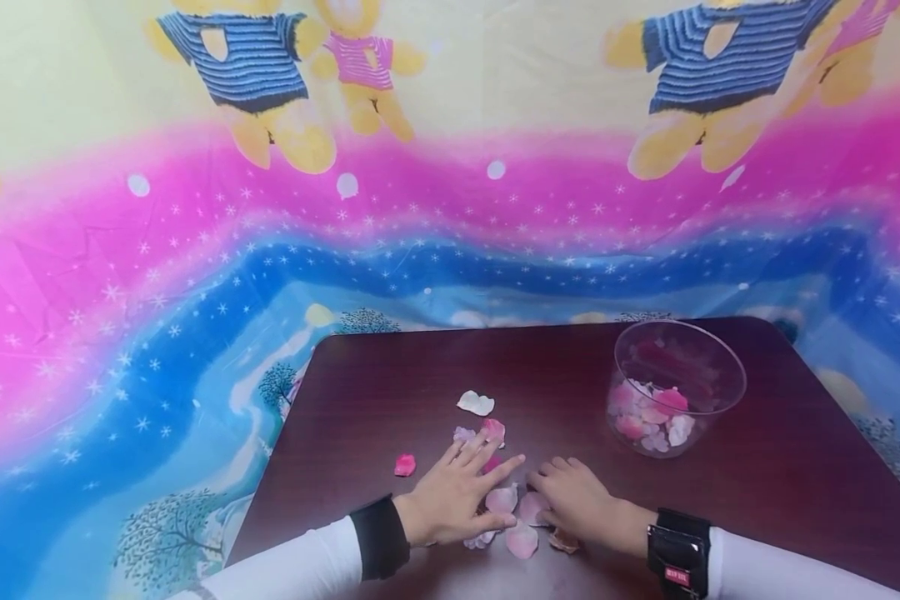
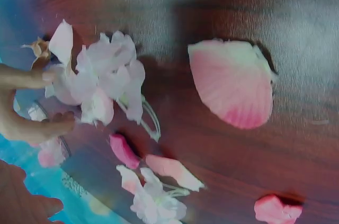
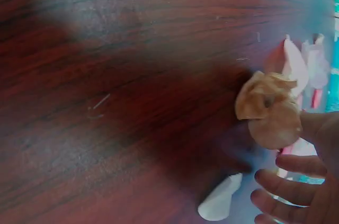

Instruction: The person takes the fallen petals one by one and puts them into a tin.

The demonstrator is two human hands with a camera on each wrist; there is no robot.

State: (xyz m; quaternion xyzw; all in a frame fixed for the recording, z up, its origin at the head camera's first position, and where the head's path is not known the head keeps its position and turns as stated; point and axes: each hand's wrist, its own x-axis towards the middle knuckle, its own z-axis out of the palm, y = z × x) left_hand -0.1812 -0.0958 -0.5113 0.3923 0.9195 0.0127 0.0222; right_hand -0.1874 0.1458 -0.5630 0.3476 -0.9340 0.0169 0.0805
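In the head view my left hand [image 1: 453, 496] is spread palm down over loose petals, its thumb reaching right beside a pale lilac flower head [image 1: 480, 540]. My right hand [image 1: 585, 504] is low at the other side, fingers loosely bent, beside a light pink petal [image 1: 534, 508]. Two more light pink petals, one upper [image 1: 502, 500] and one lower [image 1: 522, 540], lie between the hands. A brown petal [image 3: 265, 97] shows near the thumb in the right wrist view. A large pink petal [image 2: 233, 83] lies apart from the lilac blossoms [image 2: 108, 75] in the left wrist view. Neither hand grips anything.
A clear round tub [image 1: 678, 329] holding petals and blossoms stands at the back right of the dark wooden table [image 1: 390, 367]. Farther out lie a white petal [image 1: 476, 403] and a bright pink petal [image 1: 405, 465]. A printed cloth [image 1: 450, 192] hangs behind.
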